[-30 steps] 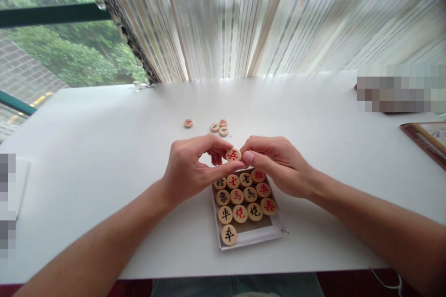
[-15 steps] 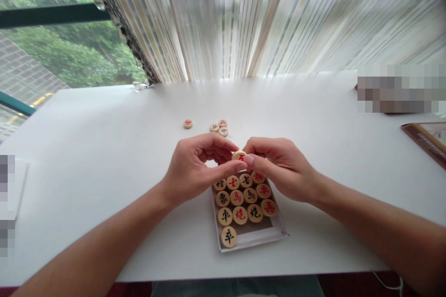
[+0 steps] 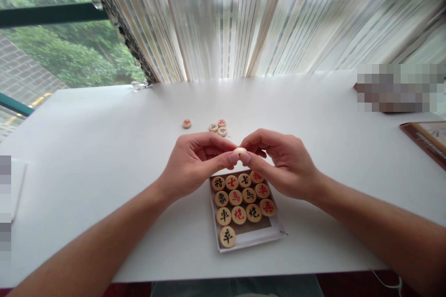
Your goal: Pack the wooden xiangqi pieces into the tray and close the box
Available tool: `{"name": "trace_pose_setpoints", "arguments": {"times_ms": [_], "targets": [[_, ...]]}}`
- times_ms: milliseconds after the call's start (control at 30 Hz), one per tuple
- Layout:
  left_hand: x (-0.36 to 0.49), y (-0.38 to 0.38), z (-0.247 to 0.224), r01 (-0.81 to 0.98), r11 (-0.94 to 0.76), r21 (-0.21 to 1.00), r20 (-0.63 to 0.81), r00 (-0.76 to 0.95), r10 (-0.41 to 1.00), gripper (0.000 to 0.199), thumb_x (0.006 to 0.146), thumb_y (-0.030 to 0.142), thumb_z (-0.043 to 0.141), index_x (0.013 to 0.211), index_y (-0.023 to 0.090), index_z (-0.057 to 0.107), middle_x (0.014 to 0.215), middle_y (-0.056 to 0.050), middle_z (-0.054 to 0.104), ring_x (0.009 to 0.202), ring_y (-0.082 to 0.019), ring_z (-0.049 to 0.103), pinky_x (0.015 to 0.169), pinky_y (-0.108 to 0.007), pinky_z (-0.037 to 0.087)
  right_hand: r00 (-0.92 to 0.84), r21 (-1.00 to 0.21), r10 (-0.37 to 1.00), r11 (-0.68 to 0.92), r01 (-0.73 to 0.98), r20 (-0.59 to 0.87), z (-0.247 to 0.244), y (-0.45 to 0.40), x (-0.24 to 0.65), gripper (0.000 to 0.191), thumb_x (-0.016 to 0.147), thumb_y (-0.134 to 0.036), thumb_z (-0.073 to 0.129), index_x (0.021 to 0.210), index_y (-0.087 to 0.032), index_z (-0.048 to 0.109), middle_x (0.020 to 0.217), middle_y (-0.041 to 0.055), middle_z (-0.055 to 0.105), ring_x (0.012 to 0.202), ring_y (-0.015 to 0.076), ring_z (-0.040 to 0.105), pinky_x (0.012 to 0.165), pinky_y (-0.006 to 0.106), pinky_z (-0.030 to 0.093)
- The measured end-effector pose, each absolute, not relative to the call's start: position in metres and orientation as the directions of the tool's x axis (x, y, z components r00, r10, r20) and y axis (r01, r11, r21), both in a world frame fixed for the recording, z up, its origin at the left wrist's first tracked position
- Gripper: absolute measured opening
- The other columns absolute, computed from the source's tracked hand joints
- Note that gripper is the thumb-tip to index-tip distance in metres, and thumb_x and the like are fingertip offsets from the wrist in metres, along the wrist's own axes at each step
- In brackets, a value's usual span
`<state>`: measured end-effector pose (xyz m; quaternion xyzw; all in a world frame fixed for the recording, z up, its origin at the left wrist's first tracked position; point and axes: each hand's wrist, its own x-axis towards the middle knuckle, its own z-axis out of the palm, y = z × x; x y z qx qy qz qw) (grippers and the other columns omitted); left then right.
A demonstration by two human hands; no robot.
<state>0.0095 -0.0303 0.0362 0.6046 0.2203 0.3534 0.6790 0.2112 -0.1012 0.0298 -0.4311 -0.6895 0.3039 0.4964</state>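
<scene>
Between the fingertips of my left hand and my right hand, one round wooden chess piece is pinched, with its plain rim towards me. Just below my hands lies a shallow open box holding rows of round pieces with red or black characters. A black-marked piece sits alone in its nearest row, at the left, with bare box floor beside it. My hands hide part of the box's far edge.
Beyond my hands, a red-marked piece and a cluster of three pieces lie on the white table. A brown flat item is at the right edge. Striped curtains hang behind the table.
The held piece has been tilted, so its red character no longer shows and its rim faces me. My right hand's fingers have risen slightly around it.
</scene>
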Motion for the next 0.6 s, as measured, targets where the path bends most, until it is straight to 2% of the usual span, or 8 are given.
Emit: {"name": "trace_pose_setpoints", "arguments": {"times_ms": [133, 300, 600], "targets": [[0.0104, -0.0309, 0.0351, -0.227, -0.028, 0.974, 0.169, 0.633, 0.755, 0.019, 0.074, 0.013, 0.097, 0.09, 0.014, 0.086, 0.085, -0.005, 0.083, 0.08, -0.015, 0.08, 0.077, -0.02, 0.068, -0.089, -0.904, 0.931, 0.365, 0.223, 0.354, 0.0277, -0.1015, 0.2105, 0.017, 0.095, -0.031, 0.083, 0.096, -0.018, 0.073, 0.081, 0.0004, 0.074, 0.071, 0.0135, 0.063, 0.062, 0.027, 0.048], [0.0115, -0.033, 0.0365, -0.23, -0.08, 0.97, 0.21, 0.626, 0.751, 0.008, 0.082, 0.012, 0.091, 0.088, 0.015, 0.086, 0.09, -0.006, 0.084, 0.088, -0.016, 0.081, 0.083, -0.022, 0.068, -0.056, -0.939, 0.953, 0.302, 0.167, 0.296, 0.0308, -0.0987, 0.2097, 0.024, 0.089, -0.038, 0.089, 0.09, -0.018, 0.075, 0.076, 0.0002, 0.073, 0.066, 0.0124, 0.061, 0.058, 0.025, 0.047], [0.008, -0.0301, 0.0346, -0.252, 0.025, 0.967, 0.152, 0.655, 0.74, 0.016, 0.083, 0.013, 0.091, 0.098, 0.017, 0.087, 0.093, -0.005, 0.086, 0.088, -0.018, 0.083, 0.084, -0.024, 0.07, -0.084, -0.972, 0.971, 0.216, -0.088, 0.223, 0.0355, -0.0973, 0.2078, 0.019, 0.089, -0.034, 0.09, 0.09, -0.018, 0.079, 0.079, 0.0013, 0.077, 0.071, 0.0112, 0.07, 0.065, 0.021, 0.057]]}}
